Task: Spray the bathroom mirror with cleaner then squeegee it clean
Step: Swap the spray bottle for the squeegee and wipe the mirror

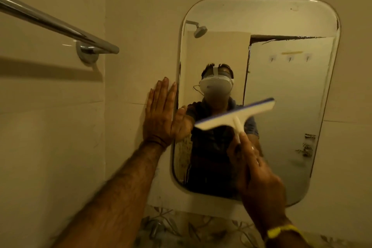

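Mirror (285,90): one, rounded-corner rectangle, mounted on the tiled wall (141,16), right of centre in the view. Its white edge is chipped and dark in places along the top and right. The glass looks hazy on the right half, and streaks are seen near the lower left edge.

Squeegee (234,115): one, white, T-shaped, with a blue blade strip along the upper edge. It is held in front of the mirror's middle, head tilted with the right end higher. Whether the blade touches the glass cannot be told; the head is blurred.

Right hand (259,173): one, closed around the squeegee's handle from below. A yellow band (281,230) is worn at the wrist.

Left hand (161,115): one, open and flat, fingers together and pointing up, pressed against the wall just beside the mirror's left edge; the thumb side meets the frame, and its reflection is seen in the glass.

Towel bar (56,24): one, chrome, fixed to the wall at upper left by one visible round mount.

Reflected in the mirror: one person wearing a head-mounted camera unit, one shower head at upper left, one door bearing three hooks.

Patterned floral tiles (191,229): one band, below the mirror.
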The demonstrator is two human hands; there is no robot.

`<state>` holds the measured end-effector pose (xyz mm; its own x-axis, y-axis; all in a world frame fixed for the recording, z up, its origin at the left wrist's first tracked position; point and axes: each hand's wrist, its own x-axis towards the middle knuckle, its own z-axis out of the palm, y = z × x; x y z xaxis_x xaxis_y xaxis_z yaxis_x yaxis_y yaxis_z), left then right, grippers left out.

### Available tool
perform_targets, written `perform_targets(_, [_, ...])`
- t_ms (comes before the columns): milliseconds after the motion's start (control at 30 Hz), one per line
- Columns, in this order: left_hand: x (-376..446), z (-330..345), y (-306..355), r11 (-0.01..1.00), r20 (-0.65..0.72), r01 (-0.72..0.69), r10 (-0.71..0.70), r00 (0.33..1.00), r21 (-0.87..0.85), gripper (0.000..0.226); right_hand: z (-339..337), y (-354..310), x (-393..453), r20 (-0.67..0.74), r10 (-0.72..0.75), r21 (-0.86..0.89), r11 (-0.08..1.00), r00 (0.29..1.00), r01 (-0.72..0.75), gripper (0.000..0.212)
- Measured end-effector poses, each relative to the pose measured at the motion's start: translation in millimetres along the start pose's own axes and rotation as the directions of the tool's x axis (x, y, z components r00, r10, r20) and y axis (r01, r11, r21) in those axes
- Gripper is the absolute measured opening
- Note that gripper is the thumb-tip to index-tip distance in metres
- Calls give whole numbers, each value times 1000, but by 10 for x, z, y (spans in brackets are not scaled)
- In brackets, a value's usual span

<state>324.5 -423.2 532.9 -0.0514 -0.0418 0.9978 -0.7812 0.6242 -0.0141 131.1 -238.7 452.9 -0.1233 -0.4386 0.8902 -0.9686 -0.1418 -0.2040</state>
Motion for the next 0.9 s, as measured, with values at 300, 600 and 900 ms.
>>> perform_targets(300, [0,29,3,996,-26,-34,36,999,88,65,-95,-81,712,-277,128,53,992,952,-118,59])
perform_targets(600, [-22,73,-31,997,-30,-45,46,998,62,65,-110,33,469,-357,228,118,973,906,-199,61])
perform_targets(900, [-30,83,-47,998,-72,-54,55,996,24,65,52,-87,-315,-222,269,97,963,937,-253,59])
